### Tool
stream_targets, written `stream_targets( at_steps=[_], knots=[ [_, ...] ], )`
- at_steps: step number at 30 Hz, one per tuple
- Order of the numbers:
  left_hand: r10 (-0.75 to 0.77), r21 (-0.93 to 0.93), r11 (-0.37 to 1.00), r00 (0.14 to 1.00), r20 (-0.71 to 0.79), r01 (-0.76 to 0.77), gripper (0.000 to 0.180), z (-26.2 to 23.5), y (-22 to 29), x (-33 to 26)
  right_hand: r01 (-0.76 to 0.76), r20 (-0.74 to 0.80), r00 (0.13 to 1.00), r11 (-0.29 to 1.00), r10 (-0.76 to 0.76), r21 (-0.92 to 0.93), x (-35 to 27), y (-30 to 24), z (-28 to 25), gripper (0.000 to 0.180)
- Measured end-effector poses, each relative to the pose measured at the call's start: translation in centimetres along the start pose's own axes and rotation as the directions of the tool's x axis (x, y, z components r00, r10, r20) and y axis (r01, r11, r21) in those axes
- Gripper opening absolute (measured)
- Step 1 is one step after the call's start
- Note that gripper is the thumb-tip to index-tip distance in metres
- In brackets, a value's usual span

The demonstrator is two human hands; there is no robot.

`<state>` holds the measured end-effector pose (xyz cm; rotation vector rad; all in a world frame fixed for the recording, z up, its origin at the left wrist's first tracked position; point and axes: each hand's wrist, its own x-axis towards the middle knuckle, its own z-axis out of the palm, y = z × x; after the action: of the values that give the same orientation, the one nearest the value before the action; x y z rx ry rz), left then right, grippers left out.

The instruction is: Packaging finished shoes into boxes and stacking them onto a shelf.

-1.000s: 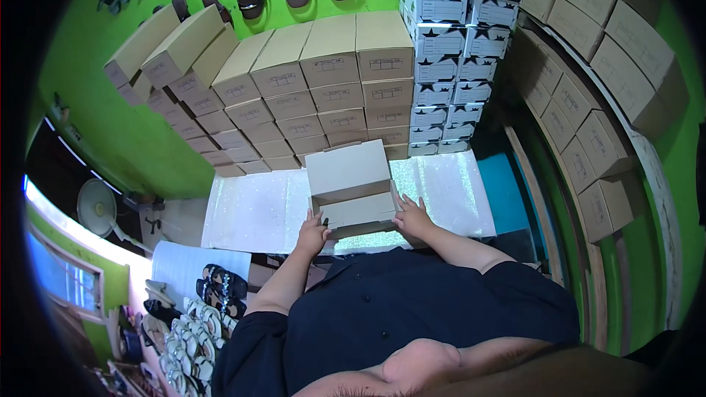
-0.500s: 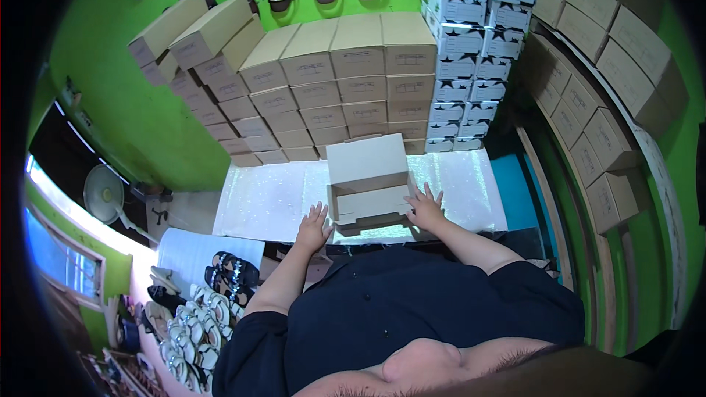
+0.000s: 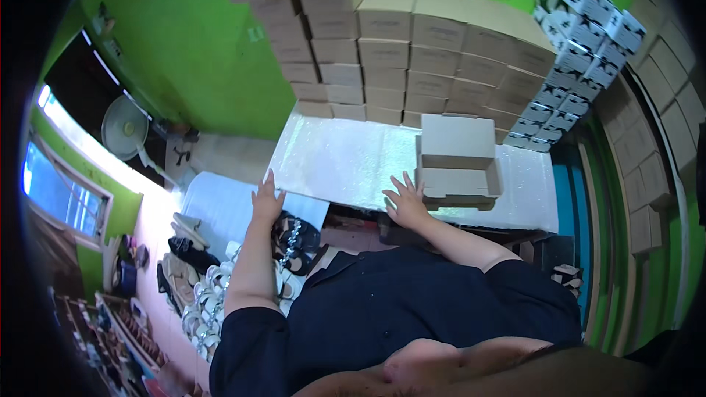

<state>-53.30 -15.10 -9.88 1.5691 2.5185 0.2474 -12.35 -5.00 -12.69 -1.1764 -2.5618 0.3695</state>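
Note:
An open brown cardboard shoe box (image 3: 457,173) with its lid tipped up at the back sits on the white sparkly table top (image 3: 346,165). My right hand (image 3: 404,198) lies flat on the table with fingers spread, right at the box's left side; whether it touches is unclear. My left hand (image 3: 266,200) is out to the left with fingers apart and holds nothing, hovering at the table's left front edge above a pair of dark sandals (image 3: 296,239).
Stacks of brown shoe boxes (image 3: 412,51) line the green wall behind the table, with black-and-white boxes (image 3: 581,51) and more brown boxes (image 3: 654,169) at right. A white cloth (image 3: 220,206), several sandals (image 3: 198,287) and a fan (image 3: 125,129) are at left.
My left hand has let go of the box and swung out to the left. My right hand has shifted to the box's left side. The view has turned leftward.

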Motion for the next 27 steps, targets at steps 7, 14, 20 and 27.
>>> stream_targets(
  at_steps=[7, 14, 20, 27],
  knots=[
    [-0.164, 0.157, 0.979, 0.956, 0.241, 0.129, 0.083, -1.9, -5.9, 0.9, 0.280, 0.367, 0.896, 0.960, -0.251, -0.027, 5.0, -10.0, 6.5, 0.078],
    [-0.245, 0.206, 0.965, 0.843, 0.478, 0.164, 0.076, 1.3, -8.4, 0.9, 0.351, 0.550, 0.775, 0.936, -0.312, 0.036, 6.5, -15.9, 12.1, 0.111],
    [-0.269, 0.245, 0.956, 0.818, 0.509, 0.163, 0.060, 3.0, -8.8, 1.2, 0.313, 0.502, 0.797, 0.940, -0.336, 0.132, 3.8, -16.9, 15.1, 0.122],
    [-0.255, 0.186, 0.964, 0.850, 0.461, 0.188, 0.052, 2.9, -8.4, 1.2, 0.243, 0.394, 0.864, 0.945, -0.313, 0.219, 3.9, -16.4, 16.9, 0.119]
  ],
)
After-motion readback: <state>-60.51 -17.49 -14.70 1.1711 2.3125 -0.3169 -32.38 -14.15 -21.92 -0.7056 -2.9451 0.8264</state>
